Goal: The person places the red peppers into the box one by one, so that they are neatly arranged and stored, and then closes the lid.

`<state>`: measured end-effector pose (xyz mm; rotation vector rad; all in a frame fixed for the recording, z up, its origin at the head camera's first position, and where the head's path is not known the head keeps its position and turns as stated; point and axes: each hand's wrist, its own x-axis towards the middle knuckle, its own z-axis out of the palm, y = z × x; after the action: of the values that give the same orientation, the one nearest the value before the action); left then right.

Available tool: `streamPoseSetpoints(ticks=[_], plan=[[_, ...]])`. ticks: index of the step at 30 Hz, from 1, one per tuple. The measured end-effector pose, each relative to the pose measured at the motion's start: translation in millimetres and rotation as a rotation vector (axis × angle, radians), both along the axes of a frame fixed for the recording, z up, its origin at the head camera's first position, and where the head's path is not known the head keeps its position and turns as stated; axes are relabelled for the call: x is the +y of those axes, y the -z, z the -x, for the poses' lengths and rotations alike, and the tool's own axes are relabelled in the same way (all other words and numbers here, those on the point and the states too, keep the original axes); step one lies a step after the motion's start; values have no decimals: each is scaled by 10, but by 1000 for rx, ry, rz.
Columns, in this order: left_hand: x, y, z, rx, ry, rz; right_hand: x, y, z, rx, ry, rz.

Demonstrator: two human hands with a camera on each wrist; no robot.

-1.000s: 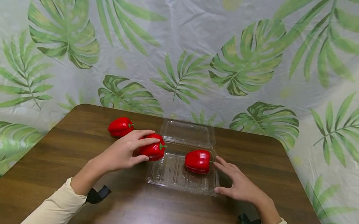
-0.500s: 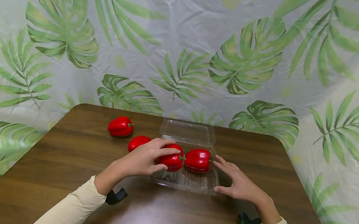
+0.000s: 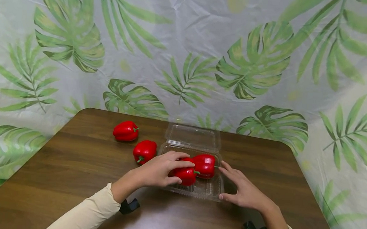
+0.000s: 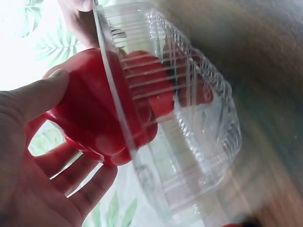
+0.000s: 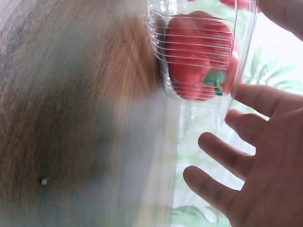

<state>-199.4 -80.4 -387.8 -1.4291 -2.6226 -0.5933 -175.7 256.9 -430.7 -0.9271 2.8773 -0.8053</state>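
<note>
My left hand (image 3: 158,169) grips a red bell pepper (image 3: 187,177) with a green stem, low over the near left part of a clear plastic clamshell box (image 3: 211,192). In the left wrist view the thumb lies on one side of this pepper (image 4: 90,104) and the fingers reach under the other, at the box's wall. Another red bell pepper (image 3: 206,165) lies in the box on the right, its stem pointing right. My right hand (image 3: 245,189) has its fingers spread at the box's right side; in the right wrist view its fingertips (image 5: 244,92) meet the rim.
The box's clear lid (image 3: 194,136) lies folded back behind it. Two more red bell peppers stand left of the box: a nearer one (image 3: 144,151) and a farther one (image 3: 126,131). A leaf-patterned cloth (image 3: 192,76) hangs behind the wooden table (image 3: 81,164).
My left hand has carried its bell pepper rightward and nearer, from the box's left edge to beside the other pepper. This uncovered the nearer left pepper. The right hand has stayed in place.
</note>
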Motion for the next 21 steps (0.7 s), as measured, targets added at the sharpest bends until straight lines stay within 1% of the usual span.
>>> streamPoseSetpoints(ticks=[8,16,21], plan=[[71,99,-1,-23,-10,-6,-3,2,-21,13,-14,13],[177,163,-7,-41,14,3,19,25,-22,-21,-1,17],[244,204,-11,-27,25,-2,19,38,-11,-40,4,26]])
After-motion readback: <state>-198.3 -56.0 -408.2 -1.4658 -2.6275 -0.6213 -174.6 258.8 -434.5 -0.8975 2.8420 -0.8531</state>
